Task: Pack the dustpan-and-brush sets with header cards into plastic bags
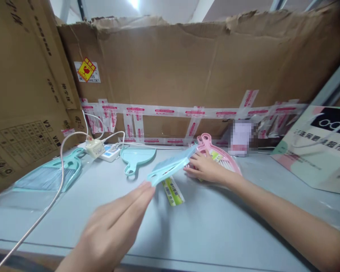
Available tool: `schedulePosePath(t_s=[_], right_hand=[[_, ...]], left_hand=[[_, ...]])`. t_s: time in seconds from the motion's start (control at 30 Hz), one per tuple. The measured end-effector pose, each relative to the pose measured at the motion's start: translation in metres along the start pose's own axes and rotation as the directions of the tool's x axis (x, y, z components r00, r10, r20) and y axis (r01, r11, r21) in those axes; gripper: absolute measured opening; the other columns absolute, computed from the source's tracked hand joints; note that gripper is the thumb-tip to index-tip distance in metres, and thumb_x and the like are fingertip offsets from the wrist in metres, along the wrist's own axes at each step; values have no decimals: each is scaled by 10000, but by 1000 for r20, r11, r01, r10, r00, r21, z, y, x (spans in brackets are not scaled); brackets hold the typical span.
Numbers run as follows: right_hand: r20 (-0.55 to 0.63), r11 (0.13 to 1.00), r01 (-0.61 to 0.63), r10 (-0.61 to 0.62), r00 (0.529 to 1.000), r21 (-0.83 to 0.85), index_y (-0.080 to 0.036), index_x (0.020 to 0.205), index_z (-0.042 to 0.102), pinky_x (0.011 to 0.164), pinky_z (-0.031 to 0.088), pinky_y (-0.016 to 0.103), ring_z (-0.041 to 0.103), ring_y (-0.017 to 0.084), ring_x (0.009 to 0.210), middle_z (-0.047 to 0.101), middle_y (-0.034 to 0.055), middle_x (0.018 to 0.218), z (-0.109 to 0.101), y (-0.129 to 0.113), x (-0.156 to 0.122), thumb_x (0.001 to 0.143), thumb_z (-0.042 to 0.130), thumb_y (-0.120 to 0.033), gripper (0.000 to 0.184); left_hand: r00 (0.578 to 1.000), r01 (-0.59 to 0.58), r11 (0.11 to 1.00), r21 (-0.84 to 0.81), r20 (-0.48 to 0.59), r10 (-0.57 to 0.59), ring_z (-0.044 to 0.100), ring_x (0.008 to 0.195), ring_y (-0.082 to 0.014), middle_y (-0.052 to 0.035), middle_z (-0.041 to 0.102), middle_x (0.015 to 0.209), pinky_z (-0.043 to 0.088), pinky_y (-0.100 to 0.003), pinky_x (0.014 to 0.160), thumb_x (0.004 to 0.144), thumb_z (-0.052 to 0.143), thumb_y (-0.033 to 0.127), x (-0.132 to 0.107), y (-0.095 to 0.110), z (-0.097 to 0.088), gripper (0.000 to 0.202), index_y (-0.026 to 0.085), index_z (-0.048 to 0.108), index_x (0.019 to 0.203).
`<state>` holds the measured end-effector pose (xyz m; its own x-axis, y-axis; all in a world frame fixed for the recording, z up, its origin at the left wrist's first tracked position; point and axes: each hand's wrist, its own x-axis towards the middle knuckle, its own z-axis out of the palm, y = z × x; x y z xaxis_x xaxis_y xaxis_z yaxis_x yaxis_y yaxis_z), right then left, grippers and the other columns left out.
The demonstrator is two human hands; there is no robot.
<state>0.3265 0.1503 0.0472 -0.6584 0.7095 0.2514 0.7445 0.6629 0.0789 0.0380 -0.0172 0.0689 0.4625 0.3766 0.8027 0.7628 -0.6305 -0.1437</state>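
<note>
My left hand [116, 223] grips a light-blue hand brush [170, 166] by the end of its handle, raised above the table with the bristles toward the back. A green and white label [173, 192] shows just below the brush. My right hand [205, 166] reaches in with fingers stretched out near the brush's bristle end, in front of a pink dustpan and brush set [226, 160]. Whether its fingertips touch the bristles or the wrapping is hard to tell. Behind the brush a turquoise dustpan [138, 155] lies on the table.
Another turquoise dustpan and brush set [53, 170] lies in clear plastic at the left. Near it are a power strip [109, 153], a plug adapter [95, 148] and a white cable [62, 166]. Cardboard [158, 68] walls the back. A printed bag [314, 151] stands right of a blurred-out phone [240, 138].
</note>
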Motion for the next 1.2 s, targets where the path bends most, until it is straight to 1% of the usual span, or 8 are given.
schedulePosePath(t_s=[0.07,0.2,0.37,0.5,0.63,0.77,1.03,1.2], right_hand=[[-32,1000,1,-1,999,11,-194,940,643,950,316,586,406,328,1219,573,127,1183,6,4,-7,895,418,-397,306],[-72,999,-36,39,997,40,-215,1084,618,969,286,601,348,342,1282,516,118,1300,12,8,-22,898,399,-431,359],[-145,931,-111,170,975,348,-215,1259,497,1021,322,490,400,278,1269,484,112,1346,-3,15,-34,866,446,-458,465],[-298,760,-277,522,800,589,-220,1137,568,959,406,423,540,243,1122,592,84,1213,-25,42,-43,855,422,-462,399],[-228,662,-532,714,662,527,-161,1081,597,909,414,462,566,302,1051,621,135,1135,-21,80,-54,743,523,-505,488],[-69,613,-643,746,663,459,-134,1063,604,770,464,421,611,299,901,651,146,1023,-3,102,-59,641,609,-558,598],[-91,576,-653,780,619,493,-207,626,587,589,413,317,568,204,624,611,16,614,-23,94,-59,603,645,-409,211],[-141,561,-555,770,623,614,-215,629,538,590,390,310,538,175,593,608,7,622,-45,82,-60,626,630,-363,174]], left_hand=[[989,-150,985,81,20,149,667,900,-174,-103,692,1007,561,-244,759,843,462,35,29,3,25,276,96,576,1087],[926,-295,941,168,293,238,676,882,-231,-186,687,973,569,-249,597,816,385,-3,57,11,69,290,-2,586,1025],[696,-252,964,80,707,124,647,947,-300,-256,644,1023,564,-322,668,739,494,-14,70,19,107,316,-31,588,1040],[556,-106,991,-80,822,126,669,765,-250,-149,673,819,543,-319,659,693,534,-27,81,11,116,190,61,643,822],[567,-83,991,-106,813,135,653,689,-209,-127,654,833,526,-289,612,741,470,22,75,5,113,196,96,634,818],[606,-41,982,-183,777,170,648,719,-193,-128,626,919,539,-294,641,711,415,-11,64,6,116,278,90,603,889],[636,168,942,-289,762,120,541,1144,-251,-156,584,1181,485,-384,912,819,373,34,63,-3,129,327,108,557,1079],[754,306,879,-365,657,10,467,1226,-251,-156,513,1305,405,-421,1011,901,408,244,61,-7,122,310,127,534,1158]])
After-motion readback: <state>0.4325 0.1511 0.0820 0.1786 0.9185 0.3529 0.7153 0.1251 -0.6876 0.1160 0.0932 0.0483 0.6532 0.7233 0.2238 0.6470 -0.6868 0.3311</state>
